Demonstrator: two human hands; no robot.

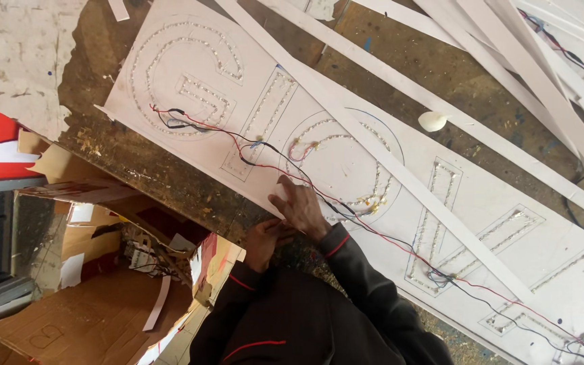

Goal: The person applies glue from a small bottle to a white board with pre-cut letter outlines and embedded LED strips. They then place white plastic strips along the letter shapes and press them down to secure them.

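My right hand (302, 208) flat on large white sign board with LED-outlined letters (481, 203), near red-black wires (251, 152). My left hand (263, 242) at board edge; grip unclear.

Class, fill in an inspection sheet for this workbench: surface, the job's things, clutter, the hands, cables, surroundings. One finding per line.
Surface: worn brown workbench, scuffed and dusty.
Job's things: white sign panel with outlined letters lined with small lights.
Clutter: long white strips lying across the panel and bench; a small white lump beside them.
Hands: right hand rests on the panel's near edge; left hand sits at the edge just below it; whether either has a grip on anything cannot be told.
Cables: red and black wires run loosely from letter to letter.
Surroundings: torn cardboard boxes left of the bench.
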